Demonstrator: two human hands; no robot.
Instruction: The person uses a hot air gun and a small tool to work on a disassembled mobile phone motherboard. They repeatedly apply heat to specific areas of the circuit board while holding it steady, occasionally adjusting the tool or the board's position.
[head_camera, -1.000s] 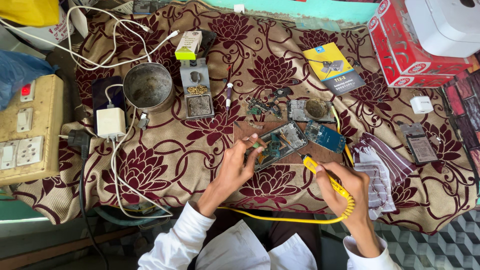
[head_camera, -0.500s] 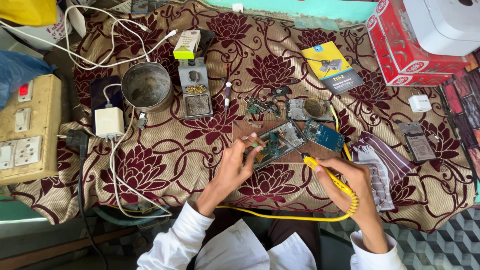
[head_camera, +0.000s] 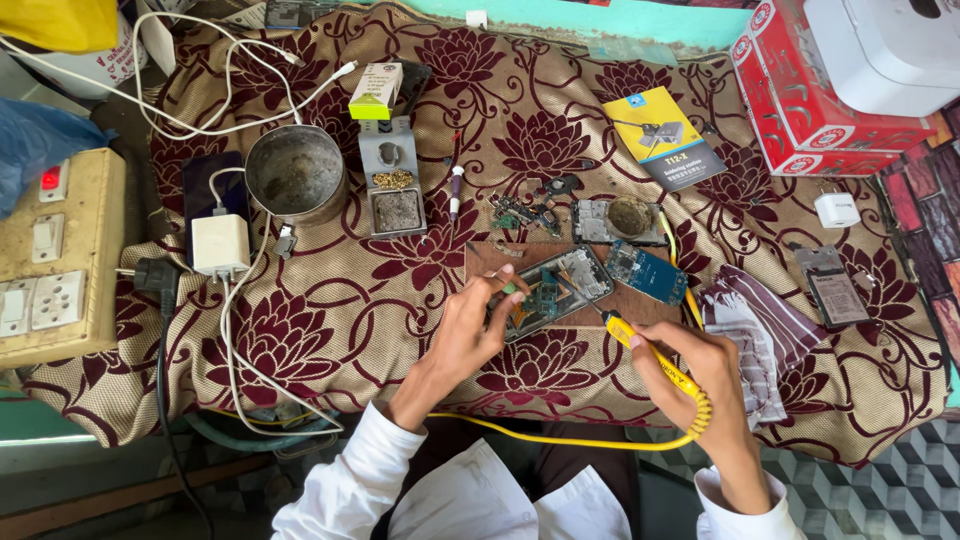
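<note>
Head cam: left hand (head_camera: 470, 335) pinches the edge of an opened dark phone w/ exposed circuit board (head_camera: 552, 290), which lies on a brown wooden board (head_camera: 500, 258) near the front-centre of the maroon floral cloth (head_camera: 330, 320). Right hand (head_camera: 700, 375) is closed around a yellow-handled soldering iron (head_camera: 650, 355), tip at the phone's right end. Blue circuit board (head_camera: 645, 272) sits just beside it; round metal tin (head_camera: 295, 172) is well apart, toward the back-left.

Opened phone (head_camera: 550, 290) lies at centre frame on a small board (head_camera: 640, 305), left hand (head_camera: 470, 335) touching its left end, right hand (head_camera: 700, 375) lower right with the soldering iron (head_camera: 650, 350). Metal bowl (head_camera: 295, 175) sits upper left, socket board (head_camera: 55, 255) far left, boxes (head_camera: 820, 100) upper right.
</note>
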